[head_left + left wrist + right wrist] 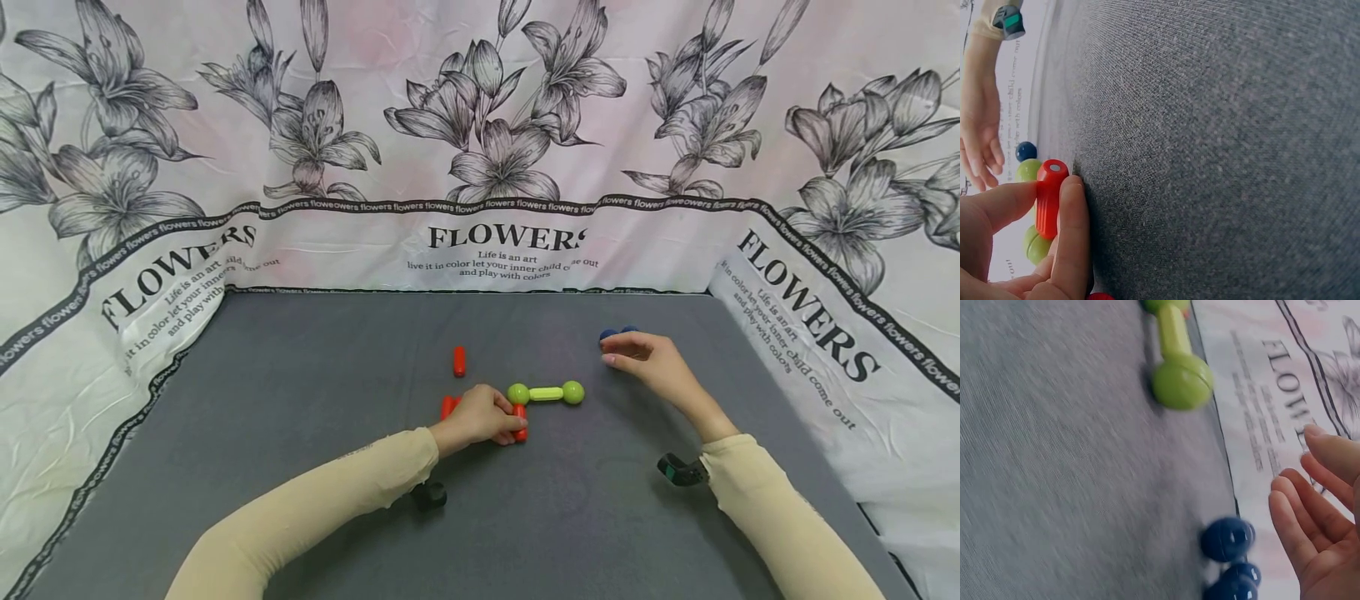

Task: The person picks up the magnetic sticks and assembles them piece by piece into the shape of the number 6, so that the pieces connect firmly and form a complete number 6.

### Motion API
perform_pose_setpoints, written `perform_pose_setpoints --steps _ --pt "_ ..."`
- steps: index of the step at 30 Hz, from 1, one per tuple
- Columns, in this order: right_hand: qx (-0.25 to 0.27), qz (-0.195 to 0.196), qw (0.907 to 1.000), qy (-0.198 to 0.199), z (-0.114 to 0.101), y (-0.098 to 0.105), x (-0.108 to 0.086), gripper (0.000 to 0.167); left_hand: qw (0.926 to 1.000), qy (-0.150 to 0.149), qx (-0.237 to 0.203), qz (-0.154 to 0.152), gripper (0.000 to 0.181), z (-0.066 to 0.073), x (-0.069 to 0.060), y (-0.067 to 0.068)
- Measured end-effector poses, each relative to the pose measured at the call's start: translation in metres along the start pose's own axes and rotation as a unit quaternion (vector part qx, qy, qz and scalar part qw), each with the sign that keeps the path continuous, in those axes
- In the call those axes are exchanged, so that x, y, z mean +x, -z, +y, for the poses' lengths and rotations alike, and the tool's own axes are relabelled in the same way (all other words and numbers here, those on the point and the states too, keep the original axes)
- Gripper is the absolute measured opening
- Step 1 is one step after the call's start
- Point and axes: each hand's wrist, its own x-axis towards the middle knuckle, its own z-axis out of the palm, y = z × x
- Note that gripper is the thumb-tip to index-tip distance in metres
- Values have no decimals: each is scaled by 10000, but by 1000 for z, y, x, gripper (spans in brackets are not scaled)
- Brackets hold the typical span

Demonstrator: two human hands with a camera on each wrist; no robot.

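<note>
My left hand (482, 415) pinches a red rod (521, 425) between thumb and fingers. In the left wrist view the red rod (1047, 209) shows ridged sides and a round silvery spot on its end. Its far end is at or near the left green ball (518, 393); whether they touch, I cannot tell. A yellow-green bar (546, 393) joins that ball to a second green ball (573, 392). Over on the right, my right hand (651, 362) holds nothing, its fingers loosely bent. Several dark blue balls (1227, 539) lie near it, partly hidden in the head view.
One red rod (459, 362) lies farther back on the grey tabletop (315, 367). More red (447, 407) shows behind the left hand, mostly covered. White flower-printed cloth (495, 258) encloses the back and sides. Each wrist wears a dark device (682, 470).
</note>
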Motion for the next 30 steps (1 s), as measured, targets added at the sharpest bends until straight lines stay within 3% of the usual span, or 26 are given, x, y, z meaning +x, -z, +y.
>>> perform_pose_setpoints --steps 7,12,22,30 --pt "3 730 9973 -41 8 21 -5 40 10000 34 -60 -51 24 0 0 0" --pt "153 938 9952 -237 34 30 -6 44 10000 81 -32 -41 24 0 -1 -1" --pt "-29 492 9963 -703 64 33 -8 49 9999 107 -40 -50 24 0 -1 0" --pt "-173 270 9971 -690 73 31 -8 48 9999 104 -19 -20 25 1 -1 0"
